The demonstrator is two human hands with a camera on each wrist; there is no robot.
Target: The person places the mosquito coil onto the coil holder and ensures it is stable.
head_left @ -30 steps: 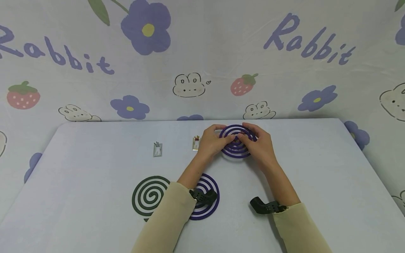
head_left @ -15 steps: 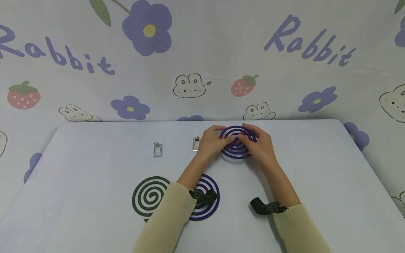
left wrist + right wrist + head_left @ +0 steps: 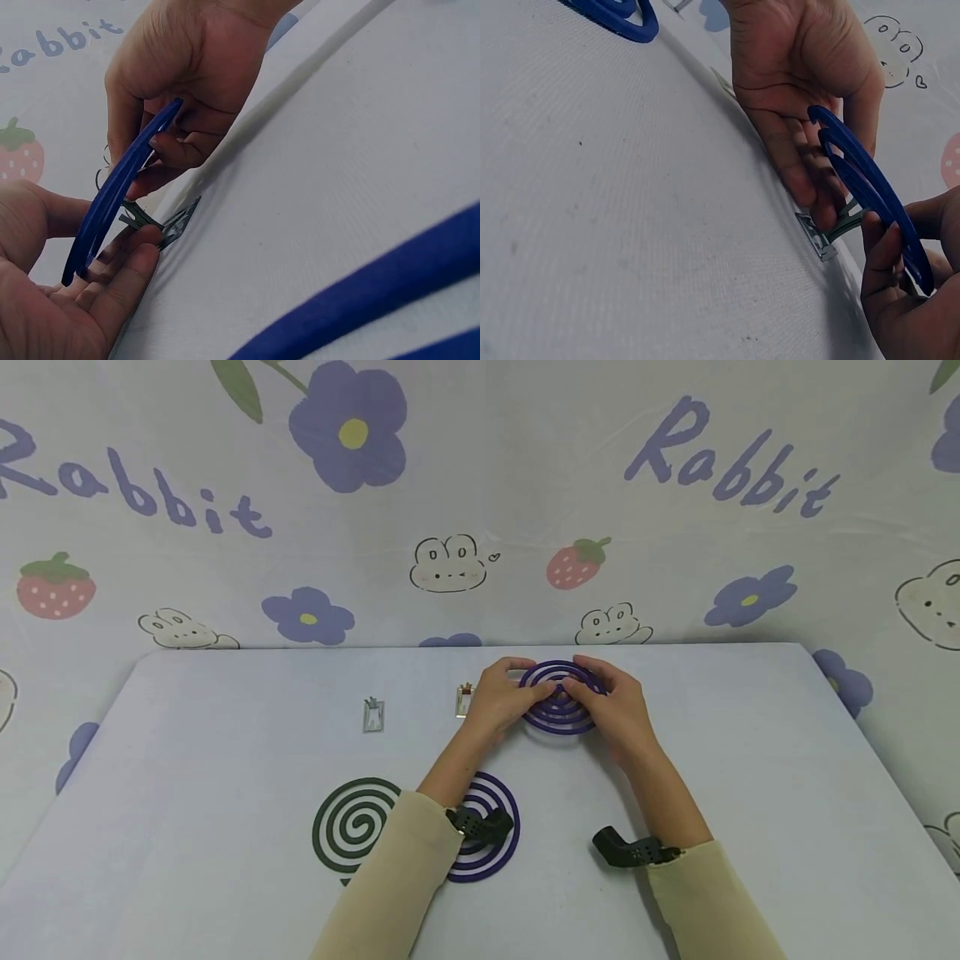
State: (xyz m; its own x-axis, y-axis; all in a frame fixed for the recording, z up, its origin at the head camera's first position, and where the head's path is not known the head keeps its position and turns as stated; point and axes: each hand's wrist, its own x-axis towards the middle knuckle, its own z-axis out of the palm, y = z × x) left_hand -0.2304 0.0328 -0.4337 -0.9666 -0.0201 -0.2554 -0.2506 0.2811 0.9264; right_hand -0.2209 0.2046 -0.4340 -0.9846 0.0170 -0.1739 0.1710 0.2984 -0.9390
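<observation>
One blue coil [image 3: 109, 196], pinched by left hand [image 3: 504, 697] and right hand [image 3: 619, 700], lies between thumbs above and fingers below.

On my head feed I see a pale backdrop [image 3: 495, 460] behind a white table [image 3: 187, 827], printed with purple flowers [image 3: 318, 418], strawberries [image 3: 56, 597] and line-drawn rabbits [image 3: 447, 578]. Toward the camera I make out a green coil [image 3: 363, 817] lying flat, a partly hidden purple-blue coil [image 3: 516, 827] to its right. Farther back I spot a silver stand [image 3: 372, 704] and, right of it, a gold-coloured stand [image 3: 466, 691].
</observation>
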